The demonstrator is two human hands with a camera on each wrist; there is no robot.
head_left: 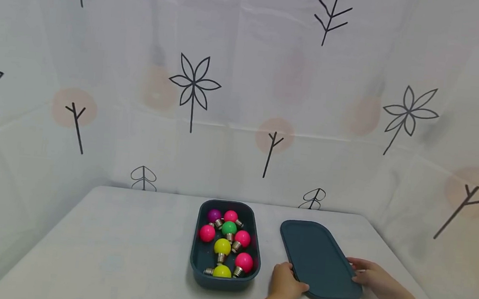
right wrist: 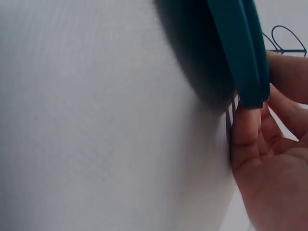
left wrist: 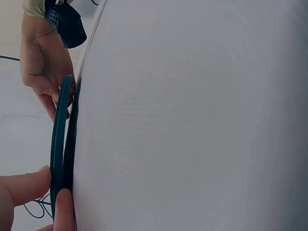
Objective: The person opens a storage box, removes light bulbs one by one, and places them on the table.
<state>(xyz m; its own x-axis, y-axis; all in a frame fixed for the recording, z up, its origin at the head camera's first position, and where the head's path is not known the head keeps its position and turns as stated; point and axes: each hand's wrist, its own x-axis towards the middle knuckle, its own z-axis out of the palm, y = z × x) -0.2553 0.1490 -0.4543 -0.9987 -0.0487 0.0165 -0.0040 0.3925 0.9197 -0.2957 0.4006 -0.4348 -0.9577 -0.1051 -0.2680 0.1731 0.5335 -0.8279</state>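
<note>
A flat dark teal lid [head_left: 319,261] with rounded corners is held at the right of the table, its edge slightly above the cloth in both wrist views. My left hand [head_left: 285,284] pinches its near left edge, thumb on top and fingers beneath. On the opposite side, my right hand [head_left: 377,280] grips the lid's right edge between thumb and fingers. Left of the lid stands a matching deep box [head_left: 223,285] without a cover. Inside it lie several light bulbs in pink, yellow, green and purple, such as a green bulb [head_left: 229,228] and a yellow bulb [head_left: 222,247].
A white cloth covers the table [head_left: 128,244]. Behind and beside it hangs a pale curtain [head_left: 230,158] printed with plant drawings. A dark wrist device [left wrist: 72,29] is worn at the right wrist.
</note>
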